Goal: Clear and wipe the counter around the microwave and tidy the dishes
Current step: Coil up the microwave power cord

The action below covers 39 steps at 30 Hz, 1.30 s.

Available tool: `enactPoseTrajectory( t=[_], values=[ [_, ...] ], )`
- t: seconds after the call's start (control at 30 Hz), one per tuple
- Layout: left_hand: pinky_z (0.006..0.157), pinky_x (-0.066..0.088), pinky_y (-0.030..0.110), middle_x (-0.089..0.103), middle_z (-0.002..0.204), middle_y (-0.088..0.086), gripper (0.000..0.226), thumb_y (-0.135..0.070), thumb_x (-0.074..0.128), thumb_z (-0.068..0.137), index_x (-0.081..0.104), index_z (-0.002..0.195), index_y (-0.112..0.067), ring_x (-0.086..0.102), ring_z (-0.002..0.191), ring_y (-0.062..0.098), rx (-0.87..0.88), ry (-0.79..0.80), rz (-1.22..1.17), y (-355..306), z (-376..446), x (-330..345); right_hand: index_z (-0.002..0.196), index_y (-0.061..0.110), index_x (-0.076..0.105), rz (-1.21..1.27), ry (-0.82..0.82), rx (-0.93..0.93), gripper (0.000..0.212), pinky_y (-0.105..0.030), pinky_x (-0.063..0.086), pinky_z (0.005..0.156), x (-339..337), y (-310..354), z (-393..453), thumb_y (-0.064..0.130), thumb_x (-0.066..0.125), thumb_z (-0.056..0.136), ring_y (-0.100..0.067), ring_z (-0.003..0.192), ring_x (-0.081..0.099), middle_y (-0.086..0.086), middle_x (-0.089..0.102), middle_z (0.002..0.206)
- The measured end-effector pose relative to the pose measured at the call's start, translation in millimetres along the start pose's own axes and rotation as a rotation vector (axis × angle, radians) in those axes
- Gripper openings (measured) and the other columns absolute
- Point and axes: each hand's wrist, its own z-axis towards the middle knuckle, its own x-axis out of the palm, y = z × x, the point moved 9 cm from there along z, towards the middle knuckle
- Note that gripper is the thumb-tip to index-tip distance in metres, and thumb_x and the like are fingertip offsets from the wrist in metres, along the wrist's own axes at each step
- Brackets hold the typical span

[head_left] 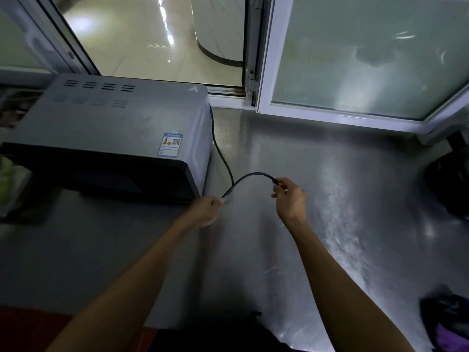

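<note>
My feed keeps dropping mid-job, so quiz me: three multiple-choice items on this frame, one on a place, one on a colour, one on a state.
1. Where does the microwave stand on the steel counter?
A. left side
B. right side
C. front edge, centre

2. What colour is the power cord?
A. white
B. black
C. red

3. How is the cord held?
A. left hand only
B. lying free
C. by both hands

Key: 1 A, it fills the left, with bare steel to its right. 2 B, it shows dark against the steel. 3 C, the right hand pinches one end while the left grips it lower.
</note>
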Motion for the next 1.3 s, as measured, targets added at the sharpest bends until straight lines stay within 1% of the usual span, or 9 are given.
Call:
enactPoseTrajectory(
  t=[0.1, 0.27, 0.47, 0.57, 0.73, 0.9, 1.07, 1.2, 1.3],
  values=[
    [0.080, 0.042, 0.033, 0.066, 0.104, 0.016, 0.047, -0.038, 0.039, 0.104, 0.067, 0.102, -0.001, 0.061, 0.096, 0.029, 0.043, -0.105, -0.084, -9, -5, -7, 0.102, 0.021, 0.067, 0.020, -0.018, 0.008, 0.021, -0.029, 0.054, 0.066, -7, -4, -3, 0.009, 0.050, 0.099, -0.016, 0.077, 0.068, -0.002, 0.067, 0.086],
    [0.069, 0.044, 0.043, 0.059, 0.073, 0.015, 0.042, -0.037, 0.045, 0.097, 0.060, 0.079, -0.002, 0.054, 0.070, 0.029, 0.183, -0.284, -0.223, -18, -23, -13, 0.117, 0.015, 0.065, 0.055, -0.010, -0.027, 0.021, -0.031, 0.057, 0.071, -12, -9, -10, 0.015, 0.051, 0.102, -0.013, 0.083, 0.068, -0.003, 0.068, 0.094],
    [0.067, 0.051, 0.027, 0.070, 0.072, 0.002, 0.040, -0.037, 0.047, 0.097, 0.070, 0.089, -0.005, 0.065, 0.066, 0.015, 0.280, -0.293, -0.354, -43, -48, -8, 0.117, 0.017, 0.062, 0.015, 0.034, -0.040, 0.019, -0.036, 0.060, 0.064, -16, -10, -18, 0.018, 0.052, 0.102, -0.015, 0.078, 0.066, -0.005, 0.067, 0.099],
    [0.065, 0.051, 0.023, 0.070, 0.069, 0.002, 0.028, -0.024, 0.053, 0.101, 0.070, 0.090, -0.005, 0.065, 0.063, 0.015, 0.341, -0.321, -0.375, -61, -61, -17, 0.117, 0.010, 0.061, 0.026, 0.066, -0.050, 0.019, -0.015, 0.050, 0.049, -15, -3, -19, 0.012, 0.050, 0.102, -0.007, 0.062, 0.058, -0.011, 0.066, 0.100],
    [0.054, 0.046, 0.020, 0.071, 0.072, 0.005, 0.020, -0.013, 0.049, 0.102, 0.067, 0.110, -0.013, 0.064, 0.061, 0.017, 0.378, -0.291, -0.547, -79, -75, -38, 0.124, 0.011, 0.059, 0.029, 0.106, -0.096, 0.023, -0.013, 0.048, 0.047, -7, 16, -20, 0.014, 0.051, 0.102, -0.007, 0.062, 0.059, -0.013, 0.065, 0.105],
    [0.056, 0.047, 0.027, 0.071, 0.079, 0.012, 0.027, -0.009, 0.045, 0.104, 0.061, 0.125, -0.005, 0.065, 0.064, 0.019, 0.400, -0.216, -0.626, -101, -73, -61, 0.150, 0.022, 0.037, 0.018, 0.158, -0.232, 0.053, -0.031, 0.053, 0.088, 4, 42, -24, 0.016, 0.053, 0.100, -0.014, 0.105, 0.061, -0.004, 0.058, 0.135],
    [0.062, 0.051, 0.032, 0.073, 0.090, 0.016, 0.030, -0.005, 0.045, 0.103, 0.059, 0.129, -0.005, 0.068, 0.070, 0.025, 0.361, -0.131, -0.860, -121, -67, -79, 0.157, 0.024, 0.020, -0.039, 0.113, -0.431, 0.082, -0.041, 0.038, 0.114, 0, 75, -29, 0.015, 0.068, 0.091, -0.018, 0.142, 0.037, -0.002, 0.033, 0.159],
    [0.070, 0.055, 0.033, 0.071, 0.110, 0.022, 0.029, -0.004, 0.051, 0.099, 0.059, 0.126, -0.004, 0.070, 0.086, 0.031, 0.394, 0.012, -1.043, -149, -68, -90, 0.155, 0.025, 0.027, -0.141, 0.202, -0.566, 0.088, -0.048, 0.038, 0.113, 14, 88, -38, 0.022, 0.078, 0.083, -0.020, 0.150, 0.021, -0.005, 0.021, 0.164],
    [0.074, 0.055, 0.035, 0.071, 0.114, 0.020, 0.028, -0.006, 0.053, 0.098, 0.055, 0.126, -0.009, 0.069, 0.097, 0.035, 0.406, 0.030, -1.060, -166, -68, -91, 0.147, 0.022, 0.044, -0.238, 0.230, -0.666, 0.077, -0.047, 0.036, 0.114, 24, 88, -49, 0.028, 0.081, 0.080, -0.029, 0.145, 0.031, -0.010, 0.030, 0.160]
  ],
)
